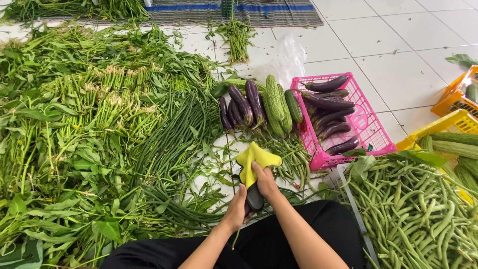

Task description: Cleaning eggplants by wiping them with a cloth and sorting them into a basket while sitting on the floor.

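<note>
- Yellow cloth (255, 160) up front, bunched over the tip of a dark purple eggplant (255, 197), right above the person's lap.
- Right hand (265, 182) presses the cloth down, fingers curled tight into the fabric.
- Left hand (236, 209) grips the eggplant from below, fingers wrapped around it.
- Just beyond, more eggplants (242, 105) lie on the white tiled floor (398, 45) beside bumpy green bitter gourds (275, 103).
- Pink crate (367, 124) to the right holds another batch of eggplants.
- Green beans (418, 214) heaped at the person's right, long beans (179, 134) and leafy greens (64, 124) sprawling left.
</note>
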